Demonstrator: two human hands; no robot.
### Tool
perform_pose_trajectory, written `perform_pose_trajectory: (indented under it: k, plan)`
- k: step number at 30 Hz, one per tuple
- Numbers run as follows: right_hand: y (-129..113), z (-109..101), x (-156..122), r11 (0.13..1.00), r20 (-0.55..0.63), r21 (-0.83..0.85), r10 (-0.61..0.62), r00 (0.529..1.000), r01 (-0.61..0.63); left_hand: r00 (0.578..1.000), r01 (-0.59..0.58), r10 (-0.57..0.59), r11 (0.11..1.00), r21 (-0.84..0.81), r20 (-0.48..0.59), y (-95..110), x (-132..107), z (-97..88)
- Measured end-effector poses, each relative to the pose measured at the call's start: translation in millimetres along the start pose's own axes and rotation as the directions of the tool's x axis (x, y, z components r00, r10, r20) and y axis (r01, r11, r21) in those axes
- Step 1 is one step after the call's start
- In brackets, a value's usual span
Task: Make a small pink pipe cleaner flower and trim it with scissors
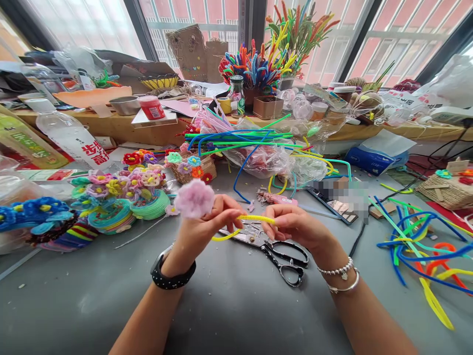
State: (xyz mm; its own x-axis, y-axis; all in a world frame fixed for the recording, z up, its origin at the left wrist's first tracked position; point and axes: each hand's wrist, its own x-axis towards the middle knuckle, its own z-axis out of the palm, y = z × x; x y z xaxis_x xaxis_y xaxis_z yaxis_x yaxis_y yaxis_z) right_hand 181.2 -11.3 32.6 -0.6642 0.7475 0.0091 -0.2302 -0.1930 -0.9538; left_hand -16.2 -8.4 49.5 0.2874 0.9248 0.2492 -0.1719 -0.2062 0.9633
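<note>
Far left on the grey counter (229,305) from where I'm watching, a round mint-green coiled pot of fuzzy flowers (150,204) stands well apart from the work. Next comes the pale pink, fluffy chenille flower (194,198), upright against the fingers of my left hand (221,217); how it is held behind those fingers I cannot tell. That hand's grip is pinched closed on the thin yellow fuzzy stem (255,217), which spans the gap between both hands, with a loose length hanging below the left fingers. I'd keep this pinch light yet steady, so the petals aren't flattened, and keep the hanging length away from the stretch I'm working. Below the stem lie the black-handled metal scissors (268,246), near enough that I'd mind the forearms around them. My right hand (291,224) has its grip closed too, thumb and fingertips nipping the stem's other end; I'd draw gently and evenly from there, keeping the line straight and avoiding kinks. Farthest right, a loose tangle of blue, green, yellow and orange fuzzy stems (414,246) lies clear of that wrist.
</note>
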Motion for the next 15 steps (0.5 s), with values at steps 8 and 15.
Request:
perform_pose_trajectory:
  k: [8,15]
  plan:
    - [-1,7,4,0.984,-0.354,-0.058,-0.177,0.918,0.167,0.918,0.381,-0.355,0.913,-0.143,0.175,14,-7,15.0]
    - [2,12,5,0.981,-0.349,-0.043,-0.194,0.917,0.191,0.816,0.467,-0.327,0.859,-0.210,0.477,12,-10,16.9]
